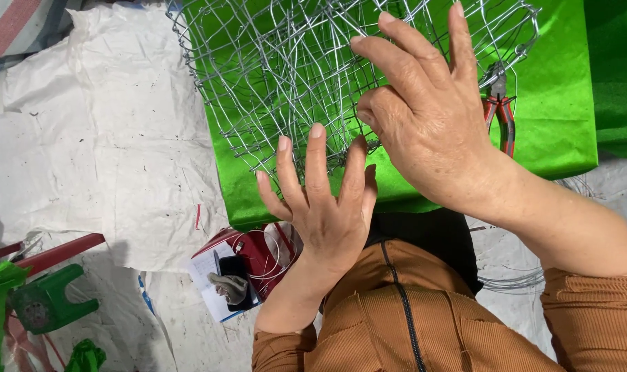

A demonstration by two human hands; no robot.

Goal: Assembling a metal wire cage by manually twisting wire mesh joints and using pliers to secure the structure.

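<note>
Two hands, left hand (324,207) and right hand (427,114), on wire mesh basket (272,76).

A silvery grey wire mesh basket (286,76) lies on a bright green cloth-covered worktop (561,103). Red-handled metal pliers (501,114) show black stripes. The ribbed knit sleeve (596,310) is rust orange, the woven floor sheet (100,151) white.
</note>
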